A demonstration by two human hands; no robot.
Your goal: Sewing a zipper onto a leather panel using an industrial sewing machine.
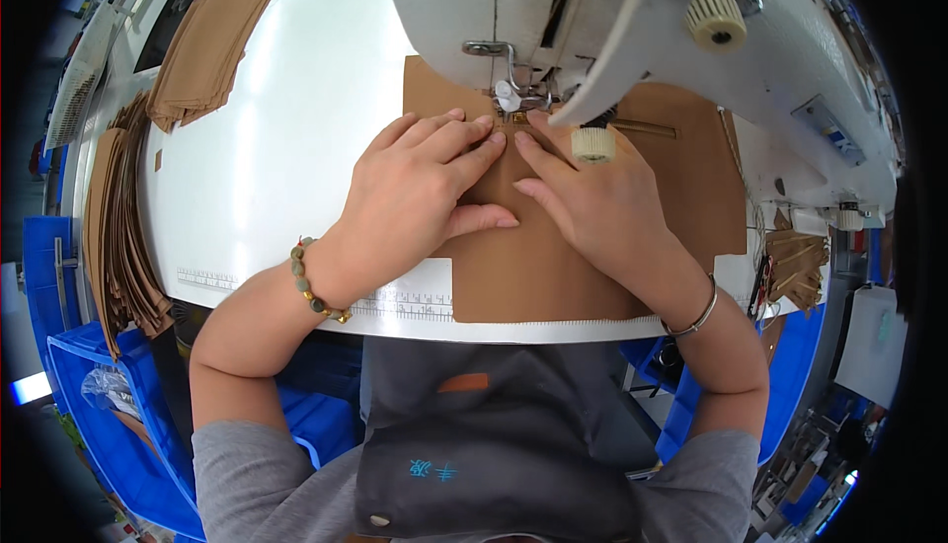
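A flat brown fabric panel (543,276) with cut-out corners lies on the white table, partly under the head of a sewing machine (504,10). My left hand (425,173) rests on its left part, fingers stretched toward the presser foot (511,99) and thumb out to the right. On the other side of the foot my right hand (597,188) presses the panel, its fingers extended and partly hidden behind a cream knob (592,143). Both hands lie flat with nothing gripped. A narrow slot with a zipper-like strip (647,128) shows in the panel right of my right hand.
Brown fabric pieces are stacked at the far left (212,44), and another pile (123,217) hangs over the left table edge. Blue bins (123,415) stand below. Small brown pieces (795,267) lie at the right. A printed ruler (405,303) runs along the front edge.
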